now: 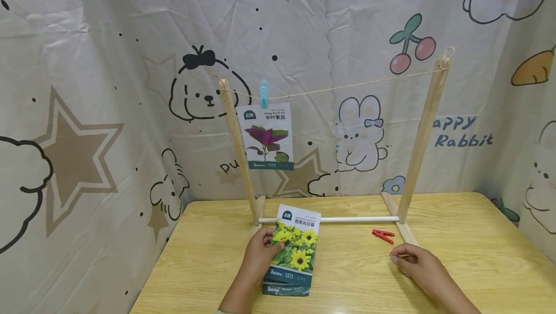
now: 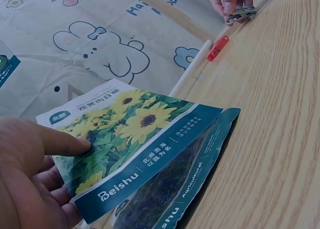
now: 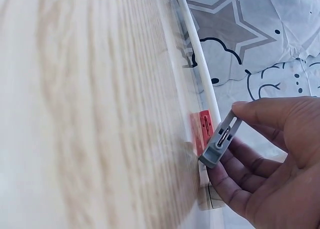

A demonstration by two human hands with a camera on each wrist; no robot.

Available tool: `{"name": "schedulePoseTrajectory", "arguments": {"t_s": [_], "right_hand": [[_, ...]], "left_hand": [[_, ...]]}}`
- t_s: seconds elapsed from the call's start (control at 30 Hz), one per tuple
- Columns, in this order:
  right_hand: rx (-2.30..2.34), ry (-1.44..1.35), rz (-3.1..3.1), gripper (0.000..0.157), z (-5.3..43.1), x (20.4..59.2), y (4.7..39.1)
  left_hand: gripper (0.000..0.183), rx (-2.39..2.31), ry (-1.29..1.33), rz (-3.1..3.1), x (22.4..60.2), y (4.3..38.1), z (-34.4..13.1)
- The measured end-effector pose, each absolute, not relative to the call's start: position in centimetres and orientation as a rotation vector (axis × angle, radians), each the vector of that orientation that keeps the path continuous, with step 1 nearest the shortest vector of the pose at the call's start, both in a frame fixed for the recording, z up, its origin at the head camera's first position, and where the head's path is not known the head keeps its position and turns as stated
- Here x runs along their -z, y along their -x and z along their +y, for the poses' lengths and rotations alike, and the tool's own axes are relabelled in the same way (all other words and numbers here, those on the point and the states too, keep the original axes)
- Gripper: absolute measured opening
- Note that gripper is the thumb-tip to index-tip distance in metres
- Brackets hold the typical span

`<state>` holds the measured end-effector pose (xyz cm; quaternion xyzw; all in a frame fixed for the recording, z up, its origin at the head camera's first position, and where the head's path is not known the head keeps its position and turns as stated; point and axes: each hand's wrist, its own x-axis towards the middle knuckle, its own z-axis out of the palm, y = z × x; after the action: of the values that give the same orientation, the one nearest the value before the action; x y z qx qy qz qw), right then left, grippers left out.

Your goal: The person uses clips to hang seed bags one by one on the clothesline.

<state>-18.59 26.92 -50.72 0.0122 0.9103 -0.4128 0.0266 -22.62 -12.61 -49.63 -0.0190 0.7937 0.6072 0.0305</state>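
My left hand [image 1: 259, 252] pinches a seed packet with yellow sunflowers [image 1: 299, 244], thumb on its front, its top tilted up. Beneath it, at least one more seed packet [image 1: 285, 290] shows its dark green lower edge on the table. At the right, my right hand [image 1: 419, 266] holds a grey clothespin [image 3: 220, 141] between thumb and fingers, seen best in the right wrist view. Just beyond that hand a red clothespin [image 1: 383, 236] lies on the table. A packet with a purple-leaved plant [image 1: 266, 135] hangs from the string by a light blue clothespin [image 1: 264, 94].
A wooden frame with a left post [image 1: 239, 155] and a right post [image 1: 423, 143] stands on the table [image 1: 347, 275]. The string [image 1: 356, 85] runs between the post tops, and a white rod [image 1: 360, 219] joins their bases. A printed curtain [image 1: 304, 29] hangs behind.
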Motion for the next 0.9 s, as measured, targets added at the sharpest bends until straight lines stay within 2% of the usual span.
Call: {"name": "schedulePoseTrajectory", "arguments": {"t_s": [0.73, 0.9], "right_hand": [[1.362, -0.075, 2.779, 0.023, 26.69, 50.79, 18.35], [1.342, -0.053, 2.820, 0.028, 26.69, 50.69, 18.28]], "left_hand": [[0.028, -2.006, 0.052, 2.410, 49.30, 22.64, -12.65], [0.029, -2.043, 0.069, 2.362, 49.11, 22.53, -12.55]]}}
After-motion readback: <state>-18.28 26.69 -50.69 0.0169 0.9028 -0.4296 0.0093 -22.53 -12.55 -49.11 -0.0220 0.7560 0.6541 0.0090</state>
